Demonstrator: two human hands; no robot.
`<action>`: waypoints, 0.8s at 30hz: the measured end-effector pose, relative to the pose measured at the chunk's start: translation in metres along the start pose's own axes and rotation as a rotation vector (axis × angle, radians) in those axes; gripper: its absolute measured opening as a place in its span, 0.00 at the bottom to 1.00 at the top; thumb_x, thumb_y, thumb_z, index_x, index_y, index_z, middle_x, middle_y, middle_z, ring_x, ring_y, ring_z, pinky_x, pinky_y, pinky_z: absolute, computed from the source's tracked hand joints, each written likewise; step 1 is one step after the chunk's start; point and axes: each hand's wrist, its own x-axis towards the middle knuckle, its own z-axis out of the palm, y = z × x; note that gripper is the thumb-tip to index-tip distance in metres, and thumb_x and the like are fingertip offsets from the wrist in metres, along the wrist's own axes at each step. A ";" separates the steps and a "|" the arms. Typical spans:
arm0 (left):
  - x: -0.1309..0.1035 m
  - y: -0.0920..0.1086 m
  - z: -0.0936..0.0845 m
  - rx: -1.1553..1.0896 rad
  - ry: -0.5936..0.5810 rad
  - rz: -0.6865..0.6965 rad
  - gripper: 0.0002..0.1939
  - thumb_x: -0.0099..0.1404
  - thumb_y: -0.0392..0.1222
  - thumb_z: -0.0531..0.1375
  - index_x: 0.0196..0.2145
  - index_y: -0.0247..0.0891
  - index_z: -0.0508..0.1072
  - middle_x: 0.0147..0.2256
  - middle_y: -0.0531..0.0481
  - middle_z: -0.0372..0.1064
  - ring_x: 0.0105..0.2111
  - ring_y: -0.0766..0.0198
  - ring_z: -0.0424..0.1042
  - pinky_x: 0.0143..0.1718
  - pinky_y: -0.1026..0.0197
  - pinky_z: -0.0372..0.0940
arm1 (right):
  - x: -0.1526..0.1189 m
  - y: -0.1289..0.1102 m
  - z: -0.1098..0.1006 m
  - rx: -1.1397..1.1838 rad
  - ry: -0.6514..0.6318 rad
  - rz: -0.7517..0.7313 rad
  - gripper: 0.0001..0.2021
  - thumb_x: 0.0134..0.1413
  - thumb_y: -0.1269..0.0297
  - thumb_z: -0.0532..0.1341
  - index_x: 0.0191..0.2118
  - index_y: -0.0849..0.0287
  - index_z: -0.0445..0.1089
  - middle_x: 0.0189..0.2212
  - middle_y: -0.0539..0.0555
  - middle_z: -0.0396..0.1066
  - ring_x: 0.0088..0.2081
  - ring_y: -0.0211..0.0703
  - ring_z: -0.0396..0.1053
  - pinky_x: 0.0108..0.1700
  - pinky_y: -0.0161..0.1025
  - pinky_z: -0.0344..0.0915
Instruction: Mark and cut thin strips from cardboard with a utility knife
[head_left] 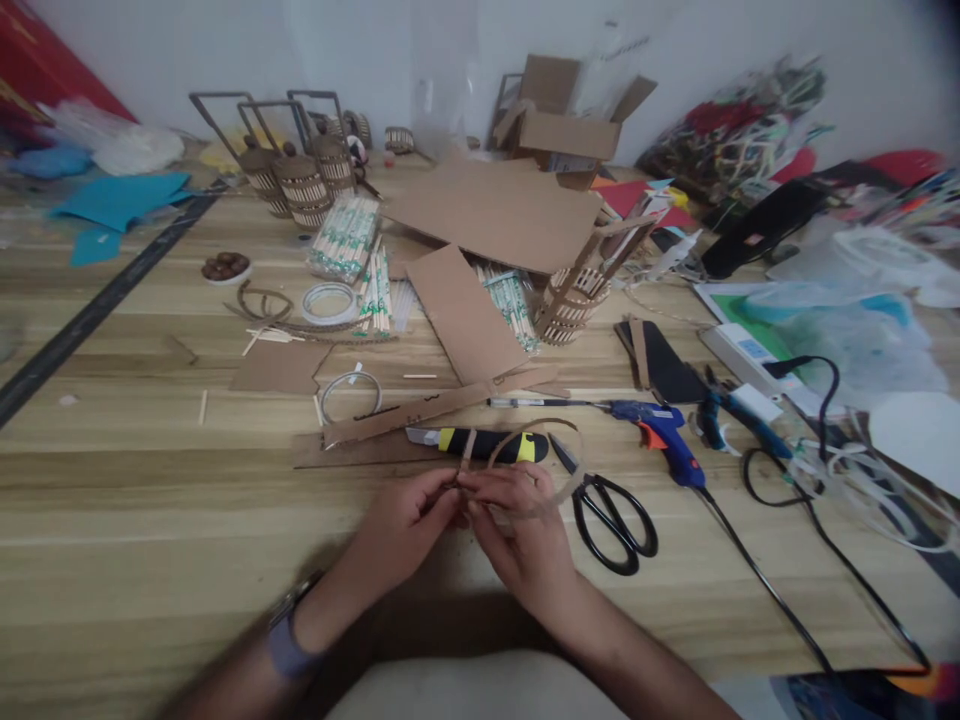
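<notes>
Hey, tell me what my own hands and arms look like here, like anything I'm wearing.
Your left hand and right hand are both ungloved. A purple-grey strap circles your left wrist, with a darker, blurred part like a watch case. Your right wrist is bare, and no sleeves show on your forearms.

Thin brown strip, bent in a loop
Left hand and right hand pinch it close together; a black-and-yellow cutter lies just beyond, with black-handled scissors and a blue glue gun to the right

Wooden table with scissors, glue gun
</notes>
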 end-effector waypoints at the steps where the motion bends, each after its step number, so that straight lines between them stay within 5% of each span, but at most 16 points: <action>1: 0.000 0.000 0.000 0.009 0.004 0.009 0.19 0.71 0.49 0.52 0.48 0.40 0.78 0.43 0.47 0.80 0.44 0.55 0.78 0.45 0.57 0.71 | 0.000 0.000 0.001 -0.010 -0.003 0.004 0.06 0.64 0.70 0.59 0.44 0.52 0.67 0.42 0.52 0.81 0.42 0.45 0.77 0.49 0.49 0.65; 16: -0.002 -0.005 0.001 -0.006 0.023 0.014 0.18 0.69 0.44 0.51 0.46 0.38 0.78 0.32 0.50 0.78 0.37 0.58 0.78 0.39 0.60 0.70 | -0.002 0.001 0.004 -0.031 0.024 0.002 0.08 0.65 0.72 0.58 0.46 0.52 0.68 0.41 0.50 0.81 0.40 0.43 0.77 0.52 0.48 0.62; 24: -0.004 -0.004 0.001 -0.051 0.019 -0.012 0.18 0.69 0.46 0.53 0.48 0.38 0.79 0.36 0.49 0.80 0.36 0.59 0.78 0.38 0.61 0.70 | 0.001 0.001 -0.002 0.034 0.022 0.007 0.08 0.64 0.73 0.58 0.45 0.52 0.67 0.40 0.49 0.80 0.41 0.41 0.77 0.51 0.46 0.62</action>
